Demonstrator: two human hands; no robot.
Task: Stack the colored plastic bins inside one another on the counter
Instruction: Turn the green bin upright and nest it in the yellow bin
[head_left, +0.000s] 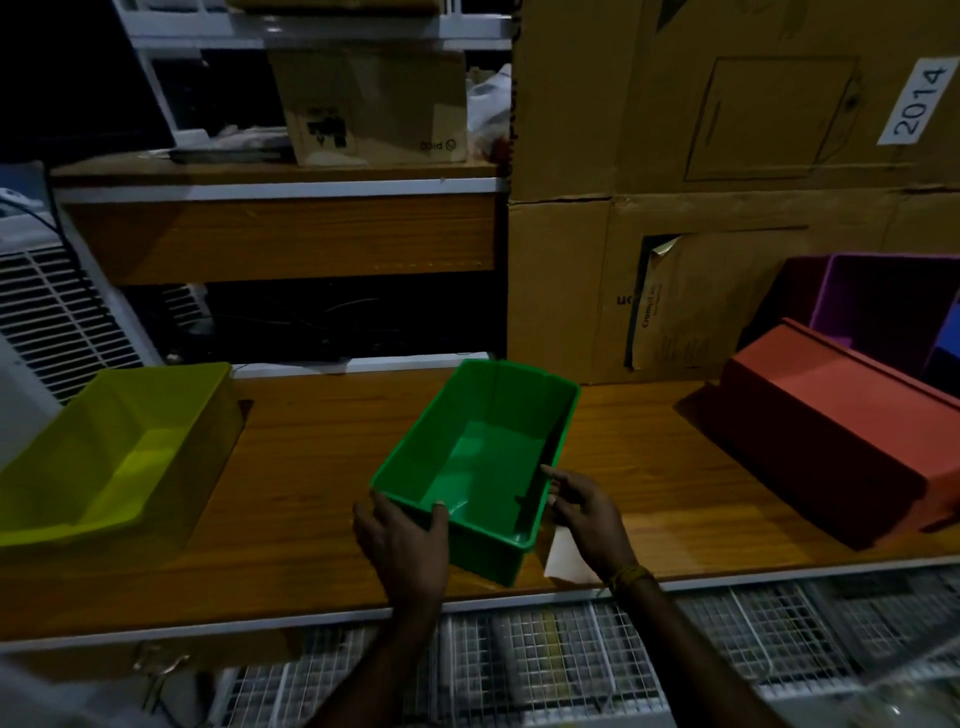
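A green bin (483, 457) stands upright and empty on the wooden counter (311, 457), near its front edge. My left hand (402, 540) grips its near left corner, thumb over the rim. My right hand (587, 512) touches the near right rim with its fingertips. A yellow bin (119, 452) sits open side up at the far left. A red bin (831, 431) lies upside down on the right. Behind it a purple bin (878, 306) leans on its side, with a blue bin (948, 343) partly cut off by the frame edge.
Large cardboard boxes (727, 208) wall off the back right. A wooden shelf (280, 228) with a small carton stands at the back left. A white slatted appliance (47, 312) is at the far left. A white paper (566, 561) lies by the green bin; wire racks sit below the counter.
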